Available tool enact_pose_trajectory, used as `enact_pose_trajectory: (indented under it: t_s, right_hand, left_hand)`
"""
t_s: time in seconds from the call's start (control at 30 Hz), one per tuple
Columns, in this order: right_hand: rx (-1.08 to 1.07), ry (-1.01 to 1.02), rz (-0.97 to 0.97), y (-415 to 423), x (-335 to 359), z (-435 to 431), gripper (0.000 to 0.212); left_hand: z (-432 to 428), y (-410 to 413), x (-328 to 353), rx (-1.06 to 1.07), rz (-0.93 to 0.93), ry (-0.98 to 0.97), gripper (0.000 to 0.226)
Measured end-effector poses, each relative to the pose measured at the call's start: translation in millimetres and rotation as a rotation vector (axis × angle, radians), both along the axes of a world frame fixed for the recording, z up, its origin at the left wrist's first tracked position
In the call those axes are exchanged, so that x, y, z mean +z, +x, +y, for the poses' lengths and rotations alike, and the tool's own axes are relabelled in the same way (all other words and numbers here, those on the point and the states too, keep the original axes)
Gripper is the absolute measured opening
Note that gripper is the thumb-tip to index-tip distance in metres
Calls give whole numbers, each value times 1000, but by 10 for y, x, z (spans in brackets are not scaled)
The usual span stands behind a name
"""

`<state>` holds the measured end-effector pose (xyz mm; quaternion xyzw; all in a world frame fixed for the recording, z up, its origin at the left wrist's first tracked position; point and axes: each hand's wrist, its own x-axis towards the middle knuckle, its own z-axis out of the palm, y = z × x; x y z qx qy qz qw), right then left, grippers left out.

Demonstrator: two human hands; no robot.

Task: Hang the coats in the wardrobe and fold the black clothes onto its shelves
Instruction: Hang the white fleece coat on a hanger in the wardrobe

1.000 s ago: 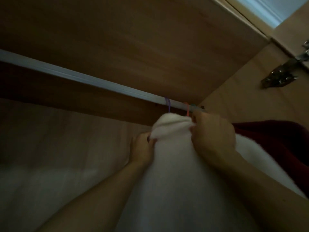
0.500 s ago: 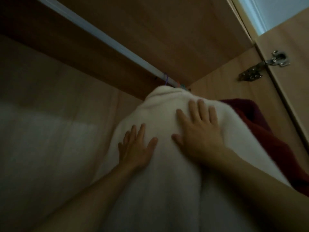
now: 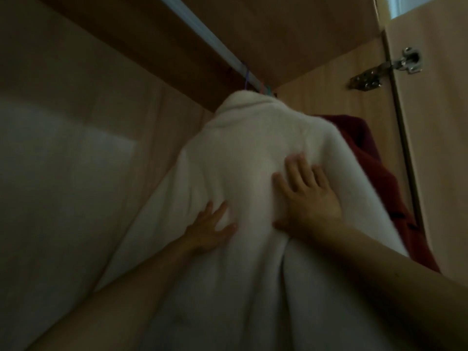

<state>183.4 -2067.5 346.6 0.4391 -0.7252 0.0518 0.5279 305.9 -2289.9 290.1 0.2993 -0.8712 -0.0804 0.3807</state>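
White fleecy coat: hangs from pale metal wardrobe rail at 12 o'clock. Left hand and right hand: both wide, fingers spread flat on its cloth. Dark red coat: just beside it, at 3 o'clock

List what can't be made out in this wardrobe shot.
Head view only, dim and blurred.
- Hanger under the fluffy white coat: covered by it; only coloured hooks on the grey metal rail show.
- Dark red coat: mostly behind the white one.
- White coat's hem: cut off by the bottom edge.
- Shelves, black clothes: out of frame.
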Motion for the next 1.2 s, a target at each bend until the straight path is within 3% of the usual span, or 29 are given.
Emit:
enact_pose_trajectory:
  t_s: [0.2, 0.37, 0.5, 0.83, 1.2]
  right_hand:
    - [118, 32, -74, 239, -400, 208, 95]
    - [234, 43, -126, 433, -777, 512, 84]
    - [337, 0, -210, 516, -1044, 942, 76]
    - [251, -29, -313, 390, -1798, 2651, 65]
    - [-72, -98, -573, -169, -2794, 5765, 69]
  left_hand:
    - [158, 274, -255, 38, 90, -15, 86]
    - [594, 436, -380, 106, 376, -75, 67]
    - [1308, 528, -669, -89, 522, -205, 75]
    - [3046, 231, -1118, -437, 342, -237, 81]
    - [5845, -644, -1978, -709, 209, -178, 69]
